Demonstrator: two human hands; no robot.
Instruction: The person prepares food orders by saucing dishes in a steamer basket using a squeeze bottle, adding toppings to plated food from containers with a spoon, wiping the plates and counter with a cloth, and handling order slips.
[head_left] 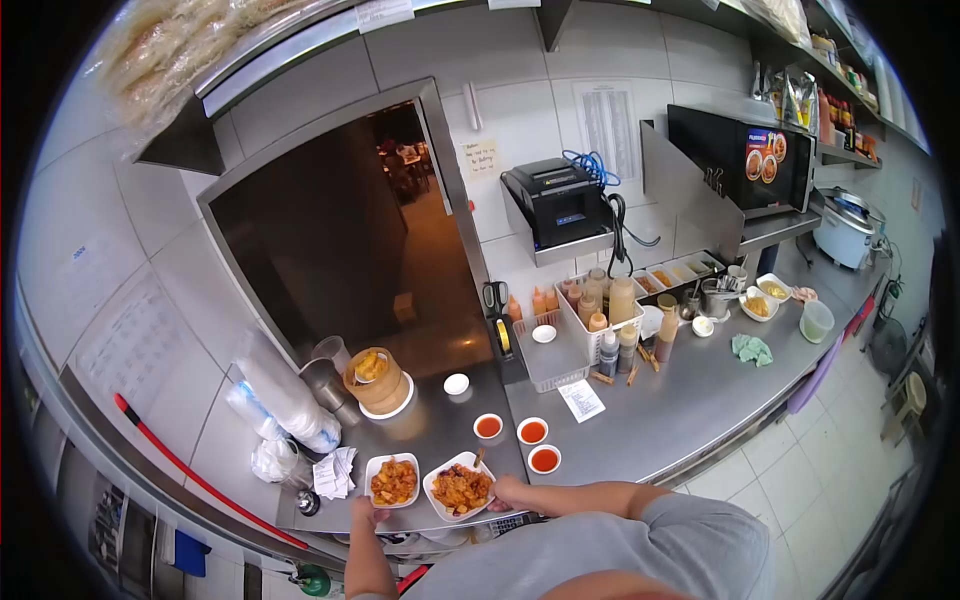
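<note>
Two white square bowls of orange-brown fried food stand side by side at the counter's front edge. My left hand (369,513) is at the lower left rim of the left bowl (392,481), its fingers closed against the rim. At the right side of the larger right bowl (459,487), my right hand (508,493) has its fingers closed on the rim. A utensil handle sticks up from the right bowl's back edge. Three small white cups of red sauce, one nearer the back (488,426) and two (533,431) (544,459) to its right, sit beyond my right hand.
A bamboo steamer (379,382), stacked plastic cups (300,405) and crumpled receipts (334,472) stand at left. Farther right are a paper slip (581,400), a basket of sauce bottles (603,315), a green cloth (752,349) and bowls of food (759,304). A black printer (557,204) hangs above.
</note>
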